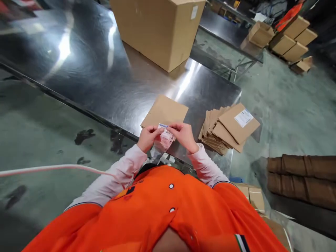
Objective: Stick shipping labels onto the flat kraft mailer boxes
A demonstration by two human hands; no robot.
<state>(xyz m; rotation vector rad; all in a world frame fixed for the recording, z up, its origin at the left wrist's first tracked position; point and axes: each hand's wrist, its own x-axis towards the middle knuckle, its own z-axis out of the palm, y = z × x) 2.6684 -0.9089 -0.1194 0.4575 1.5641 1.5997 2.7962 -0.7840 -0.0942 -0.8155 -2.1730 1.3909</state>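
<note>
Both hands pinch one small printed label above the near edge of the worktop. The left hand grips its 9 o'clock side and the right hand its 3 o'clock side, thumbs on top, probably so the thin slip stays flat and readable. Wrists bend inward, with the forearms converging from the body and the elbows out. Just beyond the label at 12 o'clock lies a flat cardboard sheet. At 3 o'clock sits a fanned stack of flat mailers, the top one carrying a white sticker. A big carton stands far off at 12 o'clock.
</note>
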